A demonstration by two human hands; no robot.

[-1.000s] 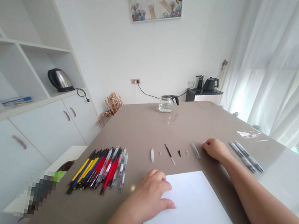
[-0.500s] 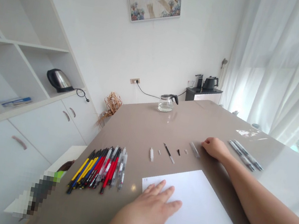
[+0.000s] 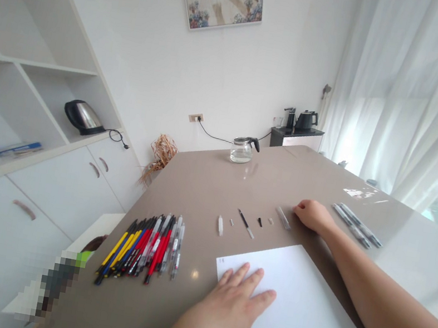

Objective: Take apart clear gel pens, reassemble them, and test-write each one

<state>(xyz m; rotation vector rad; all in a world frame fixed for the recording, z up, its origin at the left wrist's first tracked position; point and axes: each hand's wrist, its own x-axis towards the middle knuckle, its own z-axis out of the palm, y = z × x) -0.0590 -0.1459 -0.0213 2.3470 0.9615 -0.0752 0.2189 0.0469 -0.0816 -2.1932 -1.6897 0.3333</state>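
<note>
My left hand (image 3: pixel 229 313) lies with fingers spread on a white sheet of paper (image 3: pixel 304 303), whose near edge looks torn. My right hand (image 3: pixel 314 216) rests on the table with its fingers curled closed, and nothing shows in them. Just left of it is a clear pen barrel (image 3: pixel 283 218). Further left, pen parts lie in a row: a small clear piece (image 3: pixel 270 220), a black tip (image 3: pixel 259 222), a dark ink refill (image 3: pixel 246 223), a tiny spring-like piece (image 3: pixel 232 222) and a whitish tube piece (image 3: pixel 220 225).
Several pens in red, yellow, blue and clear (image 3: pixel 143 247) lie side by side at the left. Beyond my right forearm are several clear pens (image 3: pixel 356 226) and white scraps (image 3: pixel 362 194). A glass pot (image 3: pixel 241 154) stands at the table's far end.
The paper has slid to the right and slightly away from me under my left hand, turning a little. My right hand stays in place beside the barrel.
</note>
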